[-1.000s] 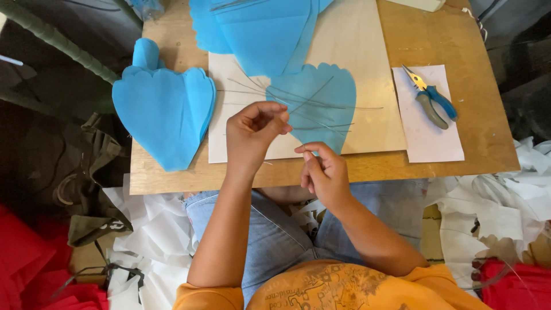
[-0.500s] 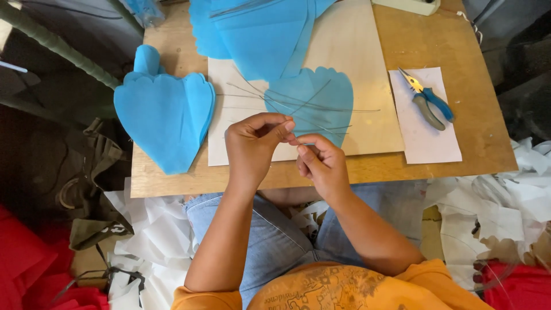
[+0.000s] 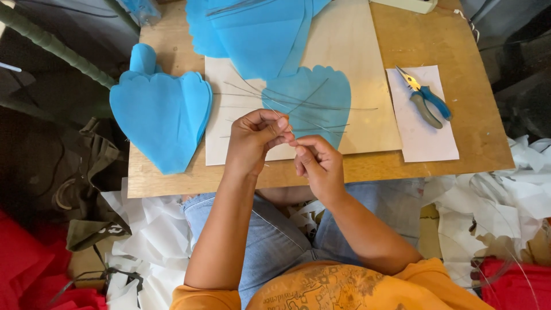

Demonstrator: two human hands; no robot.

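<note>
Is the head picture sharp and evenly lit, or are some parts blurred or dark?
Head view: sharp on the left hand, right hand and pliers; soft even light on the wooden table; the thin wires are faint; the left edge beyond the table is dark.

This looks like a craft workshop, probably one for making paper flowers. A plain wooden surface [image 3: 470, 143] carries blue petal-shaped paper pieces [image 3: 160, 115], thin wires [image 3: 298, 103] and blue-handled pliers [image 3: 427, 103] on a white sheet [image 3: 422, 143]. Crumpled white paper scraps [image 3: 155, 229] and red material [image 3: 28, 270] litter the floor around it, and a green wrapped rod [image 3: 57, 49], perhaps a stem, lies to one side.
</note>
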